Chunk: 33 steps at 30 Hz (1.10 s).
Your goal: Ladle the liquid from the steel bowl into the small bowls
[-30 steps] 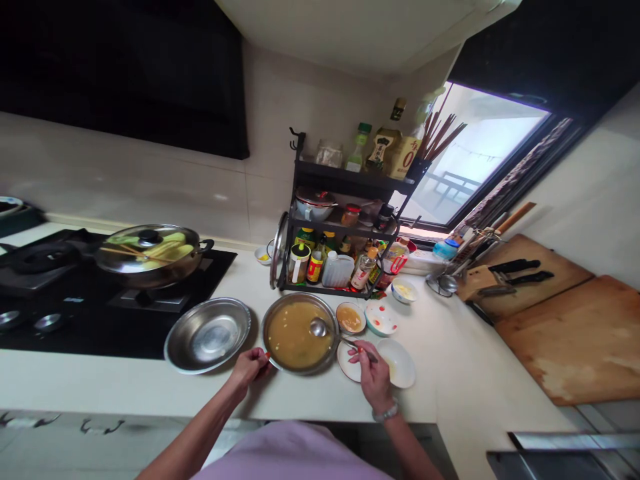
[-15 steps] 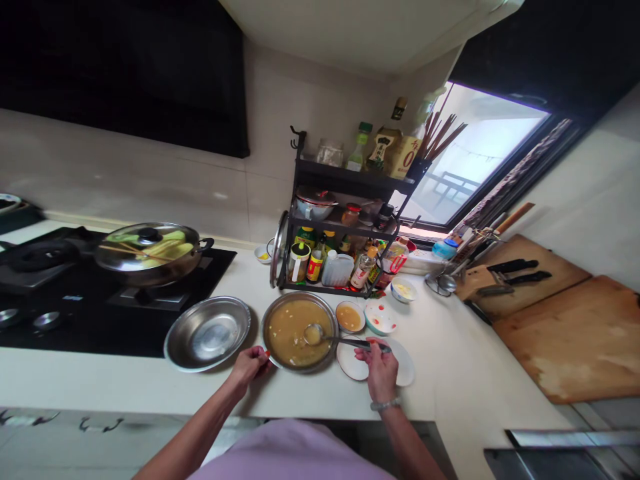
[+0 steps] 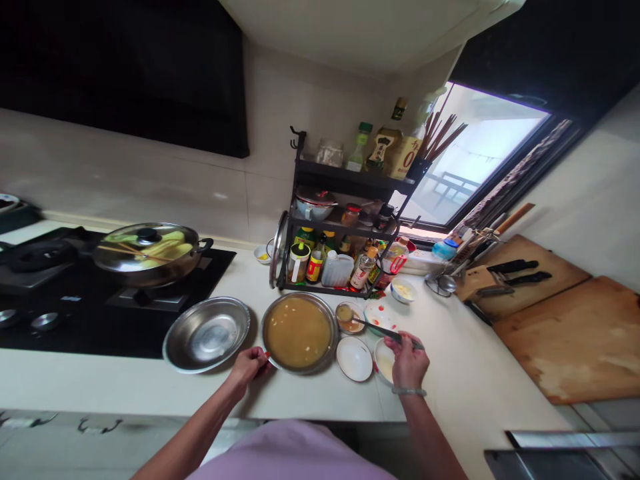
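My left hand [image 3: 251, 366] pinches the near left rim of a round metal basin [image 3: 335, 333]. It holds yellow-brown liquid [image 3: 299, 335] with a few pale bits afloat. In my right hand [image 3: 410, 363] is the handle of a ladle [image 3: 376, 327], its scoop full of the same liquid. That scoop is over a small bowl [image 3: 363, 318] of brownish liquid, beside the basin; I cannot tell whether they touch. A small white dish [image 3: 354, 359] lies below. Another white bowl [image 3: 379, 368], with something pale inside, is partly covered by my right hand.
An empty metal basin [image 3: 173, 347] stands left, near the stove [image 3: 75, 320] with a lidded pan [image 3: 150, 267]. A black rack [image 3: 325, 288] of bottles rises behind. A red-patterned bowl [image 3: 373, 313] and another bowl [image 3: 403, 291] sit at right, near cutting boards [image 3: 575, 333].
My right hand has moved right, lifting the ladle from the basin's liquid to over the small bowl. The white dish and bowl below show more. My left hand stays on the rim.
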Each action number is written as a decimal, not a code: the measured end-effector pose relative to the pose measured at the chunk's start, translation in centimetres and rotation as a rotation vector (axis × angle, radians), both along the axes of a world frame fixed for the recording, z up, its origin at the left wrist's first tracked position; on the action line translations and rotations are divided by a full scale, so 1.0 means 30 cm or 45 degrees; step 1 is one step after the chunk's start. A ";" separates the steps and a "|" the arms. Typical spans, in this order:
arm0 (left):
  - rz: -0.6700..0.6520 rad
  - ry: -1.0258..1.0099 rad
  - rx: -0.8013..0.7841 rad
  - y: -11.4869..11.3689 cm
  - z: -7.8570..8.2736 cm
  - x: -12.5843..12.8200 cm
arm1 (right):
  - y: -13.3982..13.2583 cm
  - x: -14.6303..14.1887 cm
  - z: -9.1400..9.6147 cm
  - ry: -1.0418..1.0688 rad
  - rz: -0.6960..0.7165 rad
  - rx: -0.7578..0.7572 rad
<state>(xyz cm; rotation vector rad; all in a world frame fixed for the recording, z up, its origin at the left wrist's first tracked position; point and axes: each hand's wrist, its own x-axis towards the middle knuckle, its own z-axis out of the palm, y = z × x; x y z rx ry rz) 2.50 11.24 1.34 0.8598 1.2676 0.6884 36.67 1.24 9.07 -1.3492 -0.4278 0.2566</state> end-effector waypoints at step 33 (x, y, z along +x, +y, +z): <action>0.014 -0.069 -0.020 0.003 -0.017 -0.004 | 0.014 -0.155 -0.066 0.097 0.218 -0.096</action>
